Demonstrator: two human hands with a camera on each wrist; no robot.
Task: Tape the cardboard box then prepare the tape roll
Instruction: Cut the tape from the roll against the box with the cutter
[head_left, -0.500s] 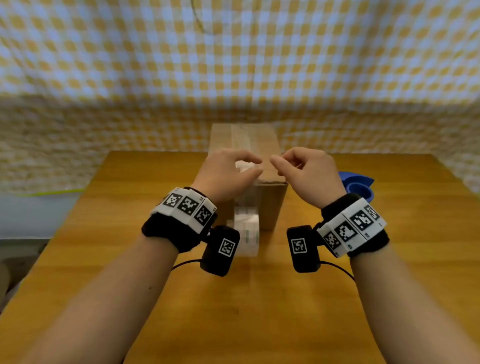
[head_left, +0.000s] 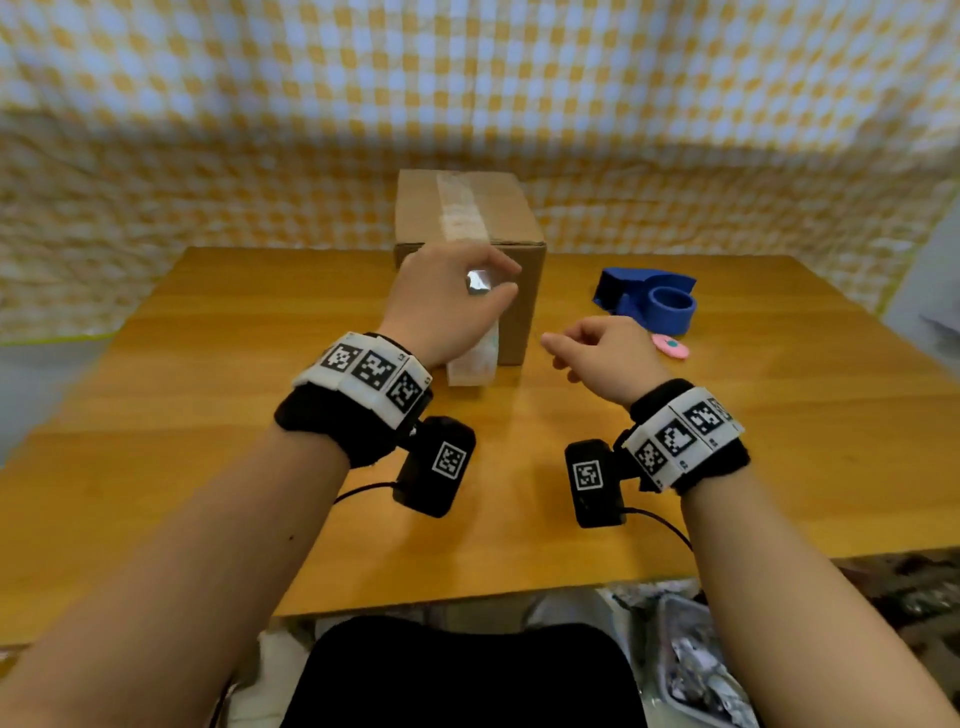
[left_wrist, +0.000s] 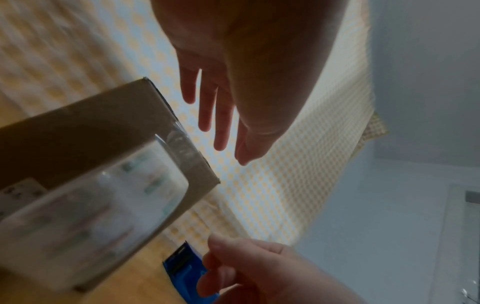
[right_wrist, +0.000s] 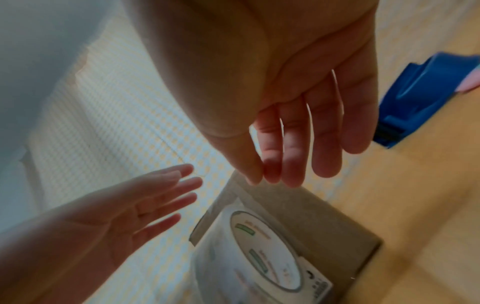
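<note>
The cardboard box (head_left: 470, 208) stands at the table's far middle with a strip of clear tape along its top and down its front. A clear tape roll (head_left: 474, 359) stands on edge against the box's front; the right wrist view shows its white printed core (right_wrist: 259, 257). My left hand (head_left: 506, 281) hovers in front of the box, above the roll. Its fingers (left_wrist: 221, 123) are straight and hold nothing. My right hand (head_left: 558, 351) hangs right of the roll, apart from it, fingers (right_wrist: 288, 164) loose and empty.
A blue tape dispenser (head_left: 649, 301) sits on the wooden table (head_left: 208, 415) right of the box, with a small pink object (head_left: 670, 347) in front of it. A yellow checked cloth hangs behind. The table's near edge lies below my wrists.
Both hands were pinched together at the box's front top edge. My right hand has now dropped down and to the right, away from the left, which stays before the box with fingers spread.
</note>
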